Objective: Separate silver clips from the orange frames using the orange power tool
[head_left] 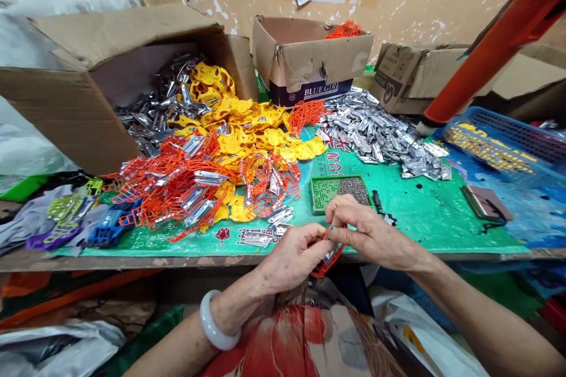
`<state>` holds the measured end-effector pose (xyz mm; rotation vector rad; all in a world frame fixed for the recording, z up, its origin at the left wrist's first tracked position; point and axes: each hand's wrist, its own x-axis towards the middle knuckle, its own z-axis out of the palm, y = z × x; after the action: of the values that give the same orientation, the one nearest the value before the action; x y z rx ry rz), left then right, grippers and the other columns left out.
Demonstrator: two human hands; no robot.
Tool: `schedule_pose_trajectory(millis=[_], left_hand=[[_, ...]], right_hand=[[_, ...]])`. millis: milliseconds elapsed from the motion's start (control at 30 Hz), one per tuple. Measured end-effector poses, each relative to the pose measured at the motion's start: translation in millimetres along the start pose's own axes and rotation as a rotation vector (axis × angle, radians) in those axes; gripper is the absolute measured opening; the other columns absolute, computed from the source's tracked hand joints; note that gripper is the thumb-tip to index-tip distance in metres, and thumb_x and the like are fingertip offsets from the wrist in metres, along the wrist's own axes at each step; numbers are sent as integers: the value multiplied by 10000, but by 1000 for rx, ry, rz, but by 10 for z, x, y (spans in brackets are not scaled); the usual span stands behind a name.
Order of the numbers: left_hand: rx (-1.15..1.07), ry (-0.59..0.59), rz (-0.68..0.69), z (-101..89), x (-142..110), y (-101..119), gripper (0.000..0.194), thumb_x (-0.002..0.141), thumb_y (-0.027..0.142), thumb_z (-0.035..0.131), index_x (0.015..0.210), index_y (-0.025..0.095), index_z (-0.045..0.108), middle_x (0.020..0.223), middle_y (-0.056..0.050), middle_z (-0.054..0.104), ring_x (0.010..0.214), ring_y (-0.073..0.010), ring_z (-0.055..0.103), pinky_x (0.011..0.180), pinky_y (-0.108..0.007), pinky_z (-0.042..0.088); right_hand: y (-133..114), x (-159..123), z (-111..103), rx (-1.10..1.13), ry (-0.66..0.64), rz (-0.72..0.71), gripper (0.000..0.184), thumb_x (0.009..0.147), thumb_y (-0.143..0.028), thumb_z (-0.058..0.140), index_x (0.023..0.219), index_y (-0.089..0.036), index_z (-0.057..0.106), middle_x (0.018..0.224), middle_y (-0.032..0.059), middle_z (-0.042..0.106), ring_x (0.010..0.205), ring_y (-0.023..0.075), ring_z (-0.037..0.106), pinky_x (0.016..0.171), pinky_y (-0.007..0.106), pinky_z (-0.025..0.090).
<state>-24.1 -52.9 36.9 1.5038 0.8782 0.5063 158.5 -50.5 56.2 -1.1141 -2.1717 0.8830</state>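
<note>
Both hands meet at the table's front edge. My left hand (294, 256), with a pale bangle on its wrist, is closed around an orange plastic frame piece (325, 264) with a silvery metal clip in it. My right hand (367, 230) pinches the top of the same piece from the right. Just behind the hands sits a small green tray (319, 191) holding tiny dark parts. To the left lies a pile of orange plastic frames (177, 185) mixed with metal clips, and behind it a heap of yellow plastic pieces (247, 123).
A heap of silvery metal clips (380, 135) lies at right on the green mat (424, 212). Cardboard boxes (309, 59) line the back wall. A blue basket (508, 141) and an orange pole (495, 41) stand at right. Blue and purple plastic pieces (84, 227) lie far left.
</note>
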Motion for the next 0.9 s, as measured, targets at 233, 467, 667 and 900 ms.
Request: schedule_pose_trajectory(millis=[233,467,667,900], left_hand=[[-436,103,-118,77,6,-93,219,777,342,621,797,126,595,688,26,489,617,-89,388,595,-209,312],[-211,13,-11,48,-52,-7,296,866,391,516,787,131,635,784,-19,493,765,-144,427,687,-240,342],[-238,-50,-65,3,5,6,305,834,366,547,646,129,584,637,23,364,622,-111,301,570,-243,236],[-288,4,-210,-121,73,-66,335,825,426,546,709,125,637,580,35,346,566,-96,242,541,-255,166]], right_hand=[[16,-31,116,59,175,59,212,894,-204,497,685,-178,472,856,29,522,854,154,479,763,313,410],[-5,-188,280,127,283,79,189,902,-212,466,716,-183,486,890,37,503,887,158,491,779,302,432],[60,-278,374,58,281,143,182,906,-251,466,755,-191,550,971,49,544,954,167,541,820,316,483],[341,-224,-619,-200,1258,20,551,685,-246,746,1199,-216,548,1234,121,530,1158,285,514,860,431,472]])
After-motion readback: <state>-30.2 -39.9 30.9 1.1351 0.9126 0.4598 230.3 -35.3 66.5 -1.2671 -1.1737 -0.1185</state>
